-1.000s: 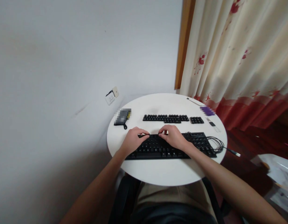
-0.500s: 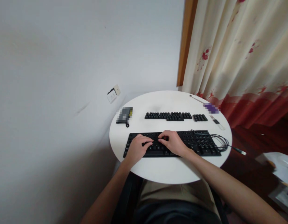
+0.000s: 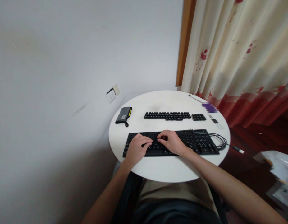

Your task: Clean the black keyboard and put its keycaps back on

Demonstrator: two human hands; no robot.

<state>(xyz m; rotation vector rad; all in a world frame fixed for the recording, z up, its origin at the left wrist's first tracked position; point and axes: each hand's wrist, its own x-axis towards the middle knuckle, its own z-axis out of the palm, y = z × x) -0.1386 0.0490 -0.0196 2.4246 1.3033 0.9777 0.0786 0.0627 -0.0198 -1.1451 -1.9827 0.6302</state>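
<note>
Black keyboard (image 3: 160,151) lies lengthwise within easy reach; left hand (image 3: 137,147) and right hand (image 3: 171,142) curl over it (grip: can't tell). Keycaps (image 3: 174,116) sit in rows beyond, likely preserving order.

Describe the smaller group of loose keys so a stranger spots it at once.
On the round white table, find the long black keyboard. Beyond it, on the curtain side, lies the small group of loose black keys. It is a short, compact block, unlike the long group to its left, which is a stepped strip.
</note>
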